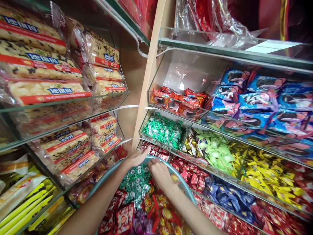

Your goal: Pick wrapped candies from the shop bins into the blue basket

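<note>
A round blue-green basket (pixel 183 182) full of wrapped sweets is below me. At its far rim is my left hand (pixel 137 158), its visible fingers stretched toward the red-and-white packets (pixel 156 150) behind the rim. My right hand (pixel 160 171) is just inside the far rim, its fingers curled down; whatever they hold, if anything, is hidden. Beneath both hands lie green-wrapped candies (pixel 138 182) in the basket. Nearer me in it are red packets (pixel 124 217), purple-wrapped sweets (pixel 143 222) and gold-and-red ones (pixel 166 212).
A clear bin of green candies (pixel 163 130) is just above my hands. Light-green (pixel 215 150) and yellow sweets (pixel 271 173) fill bins to the right, with blue packets (pixel 256 101) above. Glass-fronted shelves of puffed-rice bars (pixel 46 65) stand left, beside a wooden post (pixel 146 85).
</note>
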Tool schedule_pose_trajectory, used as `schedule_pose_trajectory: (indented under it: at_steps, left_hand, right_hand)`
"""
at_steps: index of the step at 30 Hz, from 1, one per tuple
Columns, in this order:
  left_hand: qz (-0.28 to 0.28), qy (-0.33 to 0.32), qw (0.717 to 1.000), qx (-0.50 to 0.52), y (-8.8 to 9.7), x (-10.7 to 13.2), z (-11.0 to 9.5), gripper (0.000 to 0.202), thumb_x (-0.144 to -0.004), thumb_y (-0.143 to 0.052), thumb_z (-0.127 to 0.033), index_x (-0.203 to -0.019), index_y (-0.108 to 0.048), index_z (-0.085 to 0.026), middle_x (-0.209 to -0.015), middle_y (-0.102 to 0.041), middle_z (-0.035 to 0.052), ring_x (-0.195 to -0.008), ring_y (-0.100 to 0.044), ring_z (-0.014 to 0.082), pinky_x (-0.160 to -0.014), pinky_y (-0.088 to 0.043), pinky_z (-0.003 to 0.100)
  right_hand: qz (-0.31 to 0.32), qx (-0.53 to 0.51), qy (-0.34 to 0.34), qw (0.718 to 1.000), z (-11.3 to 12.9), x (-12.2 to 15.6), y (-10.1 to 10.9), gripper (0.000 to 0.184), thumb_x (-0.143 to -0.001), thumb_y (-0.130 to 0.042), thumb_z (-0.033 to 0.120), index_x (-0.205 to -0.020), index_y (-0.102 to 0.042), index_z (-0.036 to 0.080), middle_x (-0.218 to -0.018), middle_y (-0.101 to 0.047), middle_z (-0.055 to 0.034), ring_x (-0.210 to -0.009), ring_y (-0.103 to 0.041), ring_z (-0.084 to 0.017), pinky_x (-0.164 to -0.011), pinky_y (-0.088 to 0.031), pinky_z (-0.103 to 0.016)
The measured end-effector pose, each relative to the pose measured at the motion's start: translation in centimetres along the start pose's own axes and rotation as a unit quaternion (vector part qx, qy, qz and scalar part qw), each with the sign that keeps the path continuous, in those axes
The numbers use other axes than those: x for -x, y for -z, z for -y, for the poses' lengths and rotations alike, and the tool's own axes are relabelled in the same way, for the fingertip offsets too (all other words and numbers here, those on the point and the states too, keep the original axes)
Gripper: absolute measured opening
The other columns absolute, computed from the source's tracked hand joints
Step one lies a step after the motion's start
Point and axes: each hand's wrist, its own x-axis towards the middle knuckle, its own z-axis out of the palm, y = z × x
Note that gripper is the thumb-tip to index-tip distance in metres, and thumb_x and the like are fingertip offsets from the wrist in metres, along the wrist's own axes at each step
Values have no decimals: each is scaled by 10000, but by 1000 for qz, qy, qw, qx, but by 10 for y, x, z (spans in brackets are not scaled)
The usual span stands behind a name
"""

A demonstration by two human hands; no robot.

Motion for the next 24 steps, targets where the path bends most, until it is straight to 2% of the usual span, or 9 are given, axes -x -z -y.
schedule_pose_trajectory:
  at_steps: [4, 8, 12, 16, 19, 24]
  left_hand:
    - [-4, -11, 1000, 7, -1, -1, 2, 951, -734, 52, -752, -909, -691, -184, -1083, -686, 153, -1088, -584, 320, -884, -434, 398]
    - [-10, -18, 1000, 13, 0, -2, 5, 948, -737, 42, -754, -954, -685, -184, -1094, -681, 156, -1101, -579, 314, -891, -428, 390]
    - [-11, -22, 1000, 11, -3, -8, 6, 929, -745, 34, -747, -955, -683, -194, -1068, -691, 150, -1084, -588, 311, -886, -427, 393]
    - [-12, -37, 999, 7, -9, -15, 1, 896, -750, 13, -750, -820, -692, -202, -987, -711, 143, -1032, -609, 324, -843, -435, 397]
    - [-12, -57, 998, 7, -13, -17, -2, 880, -754, 16, -746, -738, -678, -204, -899, -717, 134, -955, -632, 321, -783, -442, 378]
    - [-12, -69, 997, 22, -19, -21, -2, 874, -760, 26, -737, -752, -673, -214, -828, -714, 122, -883, -643, 311, -733, -436, 368]
  right_hand:
    - [0, 17, -35, 999, 9, -3, -3, 222, -879, -421, 104, -994, -607, 143, -1012, -614, -128, -986, -553, -267, -765, -461, -354]
    - [-44, -63, -62, 995, 5, 15, -2, 157, -875, -496, 200, -975, -614, 173, -989, -620, -100, -979, -552, -268, -802, -458, -363]
    - [-129, -192, -102, 968, -2, 37, -5, 159, -891, -486, 222, -975, -619, 199, -965, -629, -65, -947, -568, -226, -850, -434, -339]
    - [-182, -275, -133, 935, -6, 49, -12, 180, -911, -444, 217, -925, -623, 201, -915, -642, -41, -873, -583, -202, -845, -416, -338]
    - [-205, -297, -135, 923, -10, 54, -15, 213, -925, -415, 226, -895, -625, 203, -888, -645, -38, -856, -581, -201, -802, -412, -329]
    - [-225, -306, -116, 918, -16, 57, -15, 214, -929, -415, 232, -860, -616, 210, -857, -642, -29, -829, -580, -193, -799, -399, -320]
